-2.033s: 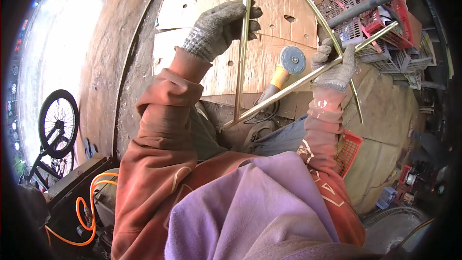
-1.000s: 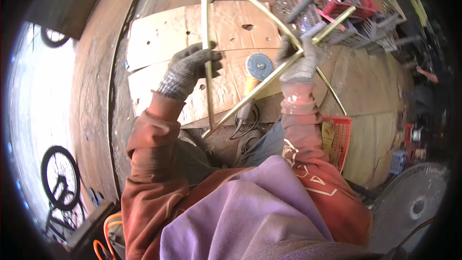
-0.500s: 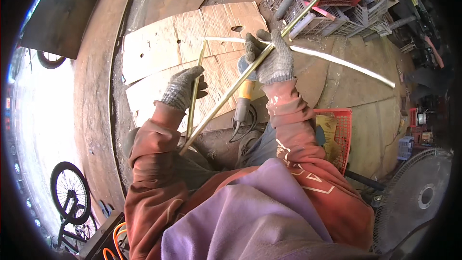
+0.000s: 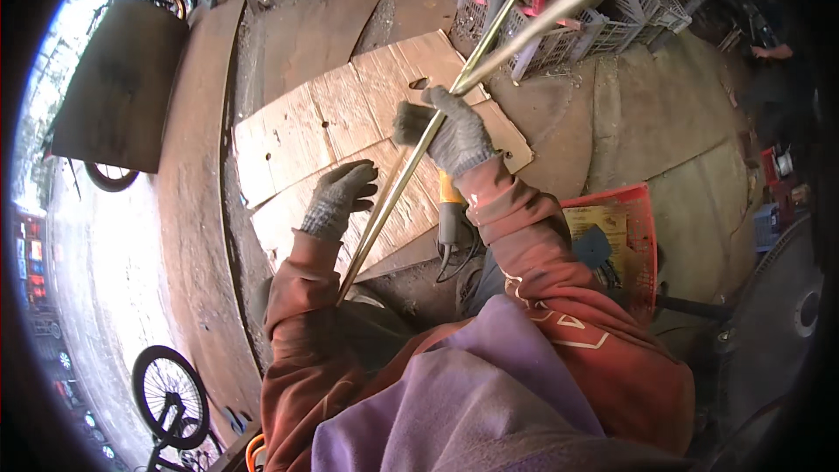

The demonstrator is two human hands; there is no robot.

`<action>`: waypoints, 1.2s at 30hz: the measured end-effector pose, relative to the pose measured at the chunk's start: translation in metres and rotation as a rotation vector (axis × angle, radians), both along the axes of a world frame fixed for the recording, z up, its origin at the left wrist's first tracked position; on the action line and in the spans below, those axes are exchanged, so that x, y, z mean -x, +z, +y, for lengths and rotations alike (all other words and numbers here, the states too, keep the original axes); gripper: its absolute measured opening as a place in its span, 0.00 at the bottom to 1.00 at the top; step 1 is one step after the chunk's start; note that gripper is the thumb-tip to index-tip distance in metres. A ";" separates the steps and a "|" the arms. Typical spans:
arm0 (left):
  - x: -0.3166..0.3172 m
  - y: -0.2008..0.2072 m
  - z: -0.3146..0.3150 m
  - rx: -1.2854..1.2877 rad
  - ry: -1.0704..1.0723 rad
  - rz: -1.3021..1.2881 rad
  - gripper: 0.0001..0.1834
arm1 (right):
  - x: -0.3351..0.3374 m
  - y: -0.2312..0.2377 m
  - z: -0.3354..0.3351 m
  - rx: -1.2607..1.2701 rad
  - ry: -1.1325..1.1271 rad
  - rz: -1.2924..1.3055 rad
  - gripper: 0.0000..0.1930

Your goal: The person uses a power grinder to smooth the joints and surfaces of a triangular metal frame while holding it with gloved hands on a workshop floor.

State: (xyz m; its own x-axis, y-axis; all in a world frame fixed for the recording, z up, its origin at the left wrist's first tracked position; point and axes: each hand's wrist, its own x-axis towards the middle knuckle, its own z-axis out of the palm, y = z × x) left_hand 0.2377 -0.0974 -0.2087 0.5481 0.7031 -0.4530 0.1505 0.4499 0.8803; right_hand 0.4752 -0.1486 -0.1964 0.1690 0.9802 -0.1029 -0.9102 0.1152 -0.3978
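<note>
Item: bundle of long brass-coloured metal rods (image 4: 411, 170), thin, straight and shiny, running diagonally from near the person's lap up toward the plastic crates (image 4: 559, 26) at upper right. Position: held above flattened cardboard sheets (image 4: 323, 131) spread on a dirt floor. Right hand (image 4: 450, 131), in a grey knit glove, is clenched round the rods about mid-length. Left hand (image 4: 336, 197), likewise gloved, lies against the rods lower down with fingers loosely curled; whether it fully grips them cannot be told. Handling, as judged: stiff along the length yet probably springy, light for each rod but awkward as a bundle because of the long overhang; the smooth polished surface looks slippery, so the knit gloves help. Best hold appears to be two hands set well apart near the middle, keeping the far ends from swinging into the crates. Nearby: an angle grinder (image 4: 450, 214) with yellow body lying under the right forearm; a red tray (image 4: 625, 236) to the right; a bicycle wheel (image 4: 170, 398) at lower left.
</note>
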 end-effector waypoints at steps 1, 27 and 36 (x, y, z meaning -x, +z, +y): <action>0.001 0.011 0.002 -0.082 -0.001 -0.048 0.25 | 0.004 -0.001 0.003 -0.016 -0.007 0.009 0.11; -0.026 0.241 0.064 -1.464 0.382 0.169 0.25 | 0.037 0.036 -0.022 0.162 0.169 -0.664 0.27; -0.021 0.039 0.067 -0.677 0.289 0.350 0.22 | 0.029 0.025 -0.024 0.133 0.188 -0.610 0.23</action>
State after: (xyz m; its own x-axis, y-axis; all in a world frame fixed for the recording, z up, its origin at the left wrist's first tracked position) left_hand 0.2588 -0.0305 -0.1698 0.2090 0.9779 0.0092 0.4266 -0.0996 0.8990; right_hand 0.4466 -0.1723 -0.1717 0.0624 0.9842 -0.1655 -0.5165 -0.1101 -0.8492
